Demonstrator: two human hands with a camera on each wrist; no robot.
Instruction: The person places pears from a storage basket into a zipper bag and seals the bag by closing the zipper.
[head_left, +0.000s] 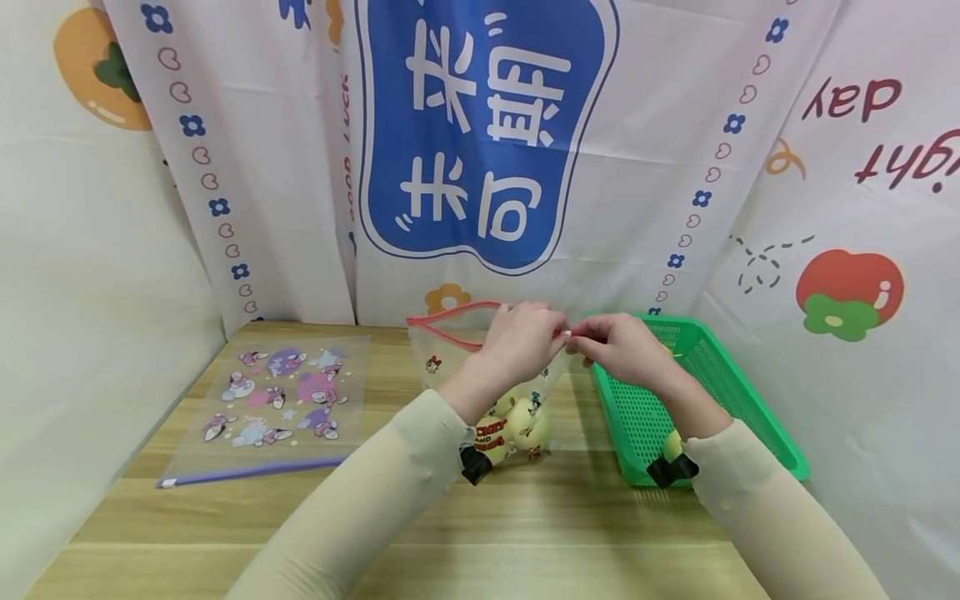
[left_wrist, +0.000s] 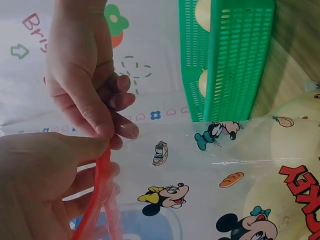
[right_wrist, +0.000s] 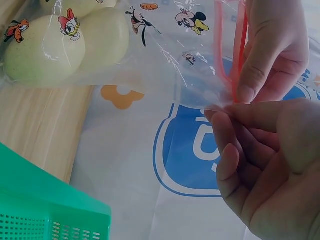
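Note:
A clear zip bag (head_left: 438,362) with cartoon prints and a red zip strip (left_wrist: 95,195) stands on the table with several pale yellow-green round fruits (head_left: 531,423) at its bottom. Its mouth gapes on the left side. My left hand (head_left: 525,337) pinches the red strip close to the bag's right end. At that end corner, my right hand (head_left: 626,346) pinches with thumb and forefinger, right beside the left fingertips. A small white piece, perhaps the slider, shows between the hands in the head view. The right wrist view shows the right hand's other fingers loosely curled.
To the right stands a green basket (head_left: 750,400) with some yellowish fruit inside, partly hidden by my right arm. A flat clear bag (head_left: 288,392) with purple prints and a purple zip strip lies on the wooden table (head_left: 360,533) at left. Printed cloth hangs behind and at both sides.

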